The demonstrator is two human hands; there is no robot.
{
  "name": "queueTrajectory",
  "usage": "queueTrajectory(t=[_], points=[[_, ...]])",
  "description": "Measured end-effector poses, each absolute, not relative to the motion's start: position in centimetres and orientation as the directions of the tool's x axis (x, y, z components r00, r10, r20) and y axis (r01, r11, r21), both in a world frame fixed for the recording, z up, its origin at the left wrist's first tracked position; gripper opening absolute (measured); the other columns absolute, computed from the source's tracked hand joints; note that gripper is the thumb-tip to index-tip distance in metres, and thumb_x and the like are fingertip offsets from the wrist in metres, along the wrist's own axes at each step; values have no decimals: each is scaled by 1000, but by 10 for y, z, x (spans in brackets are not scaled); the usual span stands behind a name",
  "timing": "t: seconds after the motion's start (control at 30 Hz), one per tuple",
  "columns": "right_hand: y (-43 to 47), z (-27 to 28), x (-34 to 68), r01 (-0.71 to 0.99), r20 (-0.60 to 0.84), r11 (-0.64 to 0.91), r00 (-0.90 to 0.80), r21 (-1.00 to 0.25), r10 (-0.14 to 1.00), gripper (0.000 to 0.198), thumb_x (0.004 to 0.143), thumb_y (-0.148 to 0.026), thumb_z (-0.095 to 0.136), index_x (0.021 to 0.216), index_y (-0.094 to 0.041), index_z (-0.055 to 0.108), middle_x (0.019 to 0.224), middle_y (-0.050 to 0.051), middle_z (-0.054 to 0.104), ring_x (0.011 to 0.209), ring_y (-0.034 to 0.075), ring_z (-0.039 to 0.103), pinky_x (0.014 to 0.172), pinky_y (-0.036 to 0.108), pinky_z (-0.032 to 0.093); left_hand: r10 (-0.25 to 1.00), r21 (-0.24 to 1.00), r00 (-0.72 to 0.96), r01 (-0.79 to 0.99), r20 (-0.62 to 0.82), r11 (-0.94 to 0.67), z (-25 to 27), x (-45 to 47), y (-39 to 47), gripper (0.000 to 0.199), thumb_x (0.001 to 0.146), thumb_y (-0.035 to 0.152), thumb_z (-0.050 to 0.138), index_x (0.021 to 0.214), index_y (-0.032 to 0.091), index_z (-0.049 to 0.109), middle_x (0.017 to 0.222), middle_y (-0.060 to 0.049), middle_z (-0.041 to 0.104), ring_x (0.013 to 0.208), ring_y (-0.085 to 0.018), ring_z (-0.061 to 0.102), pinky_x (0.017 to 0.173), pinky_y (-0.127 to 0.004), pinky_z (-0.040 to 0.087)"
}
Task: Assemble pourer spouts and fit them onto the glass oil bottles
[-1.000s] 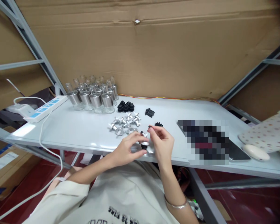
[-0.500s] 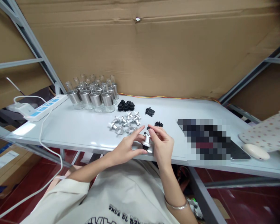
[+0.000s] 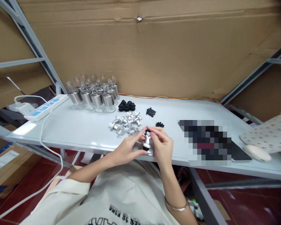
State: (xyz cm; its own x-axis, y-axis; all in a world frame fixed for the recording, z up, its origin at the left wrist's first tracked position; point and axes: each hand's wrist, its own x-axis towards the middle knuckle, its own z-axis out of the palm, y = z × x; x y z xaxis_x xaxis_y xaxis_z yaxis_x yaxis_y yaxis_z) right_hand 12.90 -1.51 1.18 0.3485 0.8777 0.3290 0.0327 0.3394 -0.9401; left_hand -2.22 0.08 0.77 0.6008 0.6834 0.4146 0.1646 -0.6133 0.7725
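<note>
Supporting one silver spout (image 3: pixel 147 140), black-based, near-upright above the near edge of the counter (image 3: pixel 192 109), in the fingers of the left hand (image 3: pixel 128 149); one small black piece (image 3: pixel 148 130), pinched by the right hand (image 3: pixel 163 146) near the spout's tip, probably best aligned squarely before pressing.

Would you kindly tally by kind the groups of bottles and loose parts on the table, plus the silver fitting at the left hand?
Glass bottles: 1 group
Black stoppers: 1 group
Silver parts: 1 group
Elongated black pieces: 1 group
Small black pieces: 1 group
Silver fitting: 1
Total: 5 groups and 1 fitting
</note>
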Motion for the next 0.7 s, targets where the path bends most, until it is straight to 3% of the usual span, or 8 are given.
queueTrajectory(t=[0.43, 0.7], points=[[-14, 11, 129, 98, 374, 367, 406, -925, 834, 16, 76, -29, 63, 81, -20, 74, 87, 5, 66, 73, 15, 60, 59, 26, 48, 715, 779, 563, 186, 415, -599, 11, -22, 0, 66, 83, 30, 64, 142, 24, 36, 114, -10, 63, 100, -21, 62, 91, -43, 53], [-15, 8, 125, -69, 278, 353, 483, -933, 830, 20, 73, -30, 70, 88, -18, 72, 87, 7, 75, 74, 18, 69, 72, 34, 56, 753, 815, 508, 157, 417, -557, 9, -22, 1, 66, 81, 27, 67, 141, 26, 39, 117, -10, 62, 106, -22, 60, 97, -43, 48]])
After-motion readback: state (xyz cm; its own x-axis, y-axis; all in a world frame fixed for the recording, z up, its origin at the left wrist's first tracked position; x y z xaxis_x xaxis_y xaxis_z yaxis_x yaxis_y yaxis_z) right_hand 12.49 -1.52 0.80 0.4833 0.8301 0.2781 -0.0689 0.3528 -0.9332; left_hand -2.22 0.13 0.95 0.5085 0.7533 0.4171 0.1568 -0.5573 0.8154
